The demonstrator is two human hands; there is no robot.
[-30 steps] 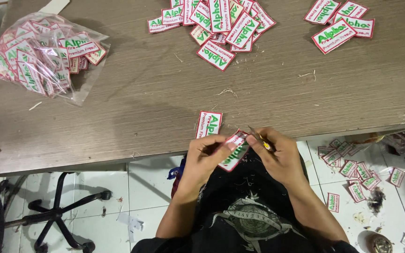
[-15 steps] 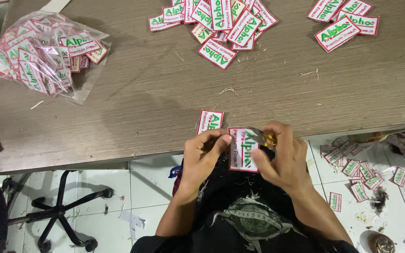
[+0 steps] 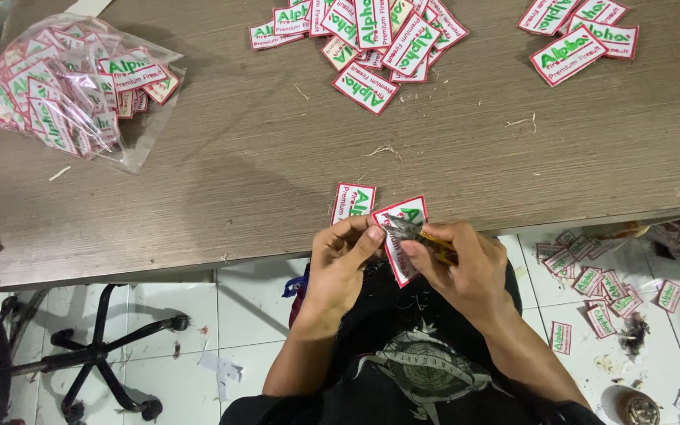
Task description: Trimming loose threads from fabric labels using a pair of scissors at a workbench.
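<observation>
While the white rectangular embroidered patch with red border and green lettering (image 3: 397, 240) is pinched at its left edge by the fingers of the left hand (image 3: 345, 260), a small pair of yellow-handled metal snips (image 3: 426, 236) is gripped in the clenched right hand (image 3: 458, 264), with the blades laid against the patch's face. Compared with a second ago, the patch has been turned from a slanted, edge-on pose to one where its face is shown towards the camera, and it has been lifted slightly towards the counter's edge; from this it is judged that a fresh side of the border is being presented to the snips for trimming of loose threads. Just beyond the hands, a second similar patch (image 3: 353, 203) is lying on the grey-brown wood-grain counter (image 3: 277, 157), near its front edge. Farther off, a loose heap of patches (image 3: 371, 39) is seen at the far middle, a smaller group (image 3: 580, 35) to the far right, and a clear plastic bag stuffed with patches (image 3: 72, 86) to the far left. More patches (image 3: 600, 283) are scattered on the white tiled floor (image 3: 261, 315) below.
</observation>
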